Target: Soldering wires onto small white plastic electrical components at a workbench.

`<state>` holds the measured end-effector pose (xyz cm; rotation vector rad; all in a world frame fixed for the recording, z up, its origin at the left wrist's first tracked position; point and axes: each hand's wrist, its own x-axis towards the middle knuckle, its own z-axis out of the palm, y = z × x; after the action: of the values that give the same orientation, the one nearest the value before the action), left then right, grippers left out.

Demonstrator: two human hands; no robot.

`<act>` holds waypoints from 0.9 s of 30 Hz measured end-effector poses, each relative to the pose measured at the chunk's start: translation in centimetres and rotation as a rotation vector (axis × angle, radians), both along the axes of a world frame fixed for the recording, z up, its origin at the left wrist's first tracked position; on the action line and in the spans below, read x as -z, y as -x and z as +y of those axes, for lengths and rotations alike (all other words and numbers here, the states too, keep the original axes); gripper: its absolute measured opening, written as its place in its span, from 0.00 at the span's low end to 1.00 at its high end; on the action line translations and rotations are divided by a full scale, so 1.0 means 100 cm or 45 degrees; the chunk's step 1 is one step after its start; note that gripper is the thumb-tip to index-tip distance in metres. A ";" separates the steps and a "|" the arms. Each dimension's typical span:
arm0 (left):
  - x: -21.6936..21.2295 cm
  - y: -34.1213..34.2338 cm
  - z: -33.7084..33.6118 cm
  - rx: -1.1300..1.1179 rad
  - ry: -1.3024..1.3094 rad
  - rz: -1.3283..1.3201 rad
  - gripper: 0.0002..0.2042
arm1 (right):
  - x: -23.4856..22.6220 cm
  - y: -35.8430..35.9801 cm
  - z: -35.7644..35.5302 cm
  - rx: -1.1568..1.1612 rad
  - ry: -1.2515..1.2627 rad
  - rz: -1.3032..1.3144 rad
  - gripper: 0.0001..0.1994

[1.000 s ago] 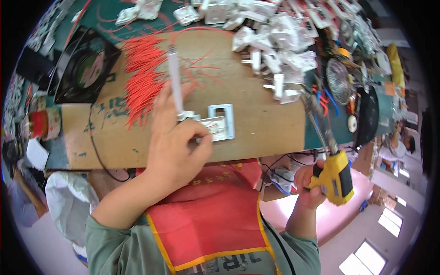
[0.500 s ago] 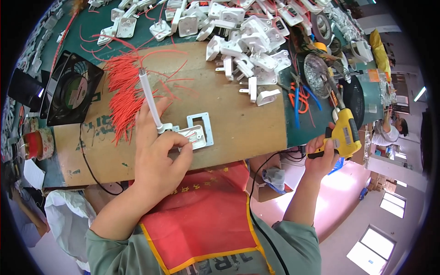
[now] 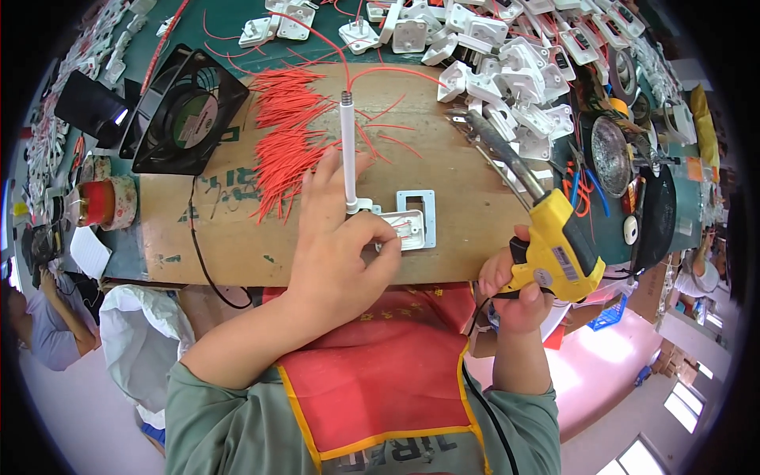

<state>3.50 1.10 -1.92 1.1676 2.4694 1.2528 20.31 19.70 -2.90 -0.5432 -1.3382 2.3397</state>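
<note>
Both your hands are busy: left hand [image 3: 336,245] curled, pinching a small white plastic part [image 3: 400,229] on the cardboard-topped bench [image 3: 467,229]; right hand [image 3: 514,293] gripping a yellow soldering gun [image 3: 554,245]

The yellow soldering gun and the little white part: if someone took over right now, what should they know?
Left hand: pressing the small white part onto the brown board, with a white rod standing up beside it.
Right hand: gripping the yellow soldering gun, tip resting on the board, away from the part.
Red wires lie piled behind.
Done: part held in place. Left: tip not yet on it.
</note>
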 end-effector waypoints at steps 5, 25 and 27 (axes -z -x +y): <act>0.001 0.000 0.000 -0.006 0.001 0.036 0.07 | 0.005 0.009 -0.002 -0.061 -0.065 0.007 0.43; -0.015 0.003 0.000 0.034 0.131 0.003 0.19 | 0.012 0.008 0.006 -0.124 -0.048 0.078 0.40; -0.014 0.006 -0.003 0.051 0.197 0.141 0.21 | 0.012 0.008 0.006 -0.123 -0.065 0.072 0.40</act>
<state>2.91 0.83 -0.52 1.2705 2.5535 0.9920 19.49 20.25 -4.08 -0.4022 -1.4233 2.3713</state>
